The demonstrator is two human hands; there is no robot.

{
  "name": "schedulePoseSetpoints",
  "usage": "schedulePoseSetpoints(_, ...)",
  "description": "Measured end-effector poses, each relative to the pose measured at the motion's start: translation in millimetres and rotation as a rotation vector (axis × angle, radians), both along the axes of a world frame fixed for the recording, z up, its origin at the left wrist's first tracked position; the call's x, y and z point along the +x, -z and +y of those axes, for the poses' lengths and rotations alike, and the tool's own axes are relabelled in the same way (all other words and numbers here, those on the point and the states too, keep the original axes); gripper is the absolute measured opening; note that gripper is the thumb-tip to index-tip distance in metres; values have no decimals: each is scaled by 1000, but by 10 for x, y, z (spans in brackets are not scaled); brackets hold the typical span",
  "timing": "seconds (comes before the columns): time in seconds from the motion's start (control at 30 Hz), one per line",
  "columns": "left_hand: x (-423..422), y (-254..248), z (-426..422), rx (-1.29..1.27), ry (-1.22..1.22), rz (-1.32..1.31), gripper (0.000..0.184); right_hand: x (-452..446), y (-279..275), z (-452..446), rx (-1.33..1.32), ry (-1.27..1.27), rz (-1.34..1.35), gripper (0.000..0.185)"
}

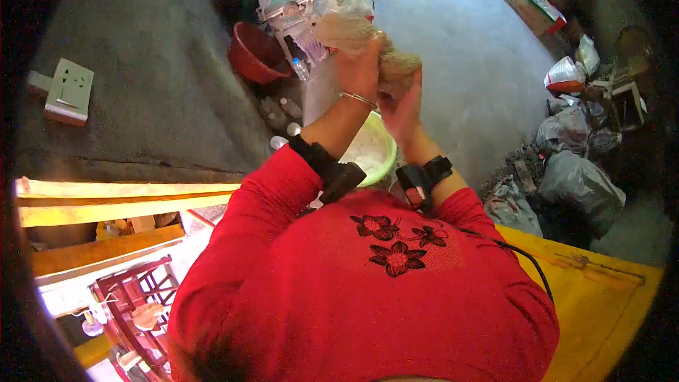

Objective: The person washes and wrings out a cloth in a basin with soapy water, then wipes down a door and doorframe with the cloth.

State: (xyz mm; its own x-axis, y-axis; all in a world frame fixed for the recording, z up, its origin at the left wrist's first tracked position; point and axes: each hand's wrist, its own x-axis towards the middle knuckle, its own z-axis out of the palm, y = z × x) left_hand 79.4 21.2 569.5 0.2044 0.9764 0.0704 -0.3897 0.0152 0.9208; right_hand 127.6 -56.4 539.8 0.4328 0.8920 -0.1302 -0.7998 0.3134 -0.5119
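Note:
A crumpled tan bundle that looks like mesh or coarse cloth [399,65] is held up in front of me, in two lumps. My left hand [358,71], with a bangle at its wrist, is closed around the left part of it. Against the right lump, from below, my right hand [402,107] presses with its fingers curled. Both hands are slightly blurred, and the bundle's exact kind cannot be made out. Below the hands stands a yellow-green basin [385,150] with something whitish inside, partly hidden by my left forearm.
A reddish-brown tub [258,53] and a white stand [286,10] with plastic bags are at the upper left. Filled plastic bags [580,187] and a cardboard box [534,10] line the right side. A wall socket [69,92] is at left, a yellow panel [594,290] behind me.

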Motion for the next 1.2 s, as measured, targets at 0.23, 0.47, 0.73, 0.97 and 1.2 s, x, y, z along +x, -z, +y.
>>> schedulePoseSetpoints(0.23,-142,-294,-228,222,130,-5,41,176,-183,-43,90,-80,18,54)
schedulePoseSetpoints(0.47,-290,-87,-188,823,203,255,45,321,-132,20,113,-236,71,44)
schedulePoseSetpoints(0.73,-500,-331,-226,797,575,211,64,308,93,-21,5,-241,-243,39)
schedulePoseSetpoints(0.97,-610,-434,-246,931,740,319,69,335,-85,18,37,-553,-610,50)
schedulePoseSetpoints(1.2,-590,-384,-224,1295,670,466,61,345,-339,-125,-86,-673,-325,37)
